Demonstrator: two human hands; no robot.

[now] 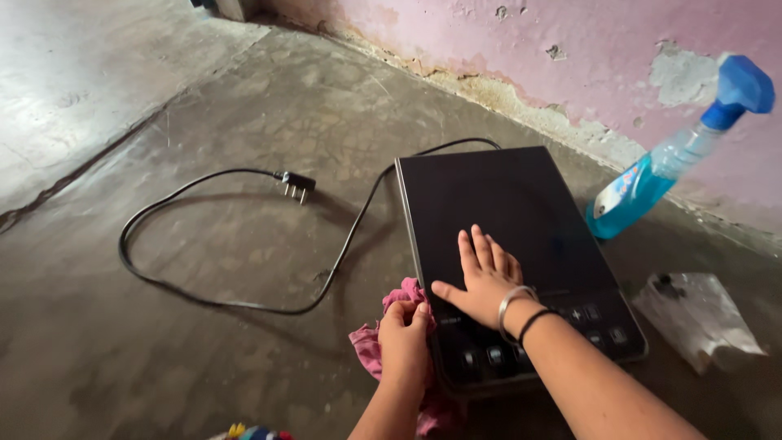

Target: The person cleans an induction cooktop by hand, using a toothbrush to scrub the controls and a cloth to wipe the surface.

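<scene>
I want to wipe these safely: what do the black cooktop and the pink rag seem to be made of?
Cooktop: probably glass or ceramic, glossy; its flat black top reflects light. Rag, gripped by the left hand: soft woven cloth, matte; it crumples into folds.

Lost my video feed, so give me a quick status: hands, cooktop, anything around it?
Left hand gripping pink cloth at flat black induction cooktop edge. Right hand flat on glass. Unplugged black cord, blue spray bottle alongside.
</scene>
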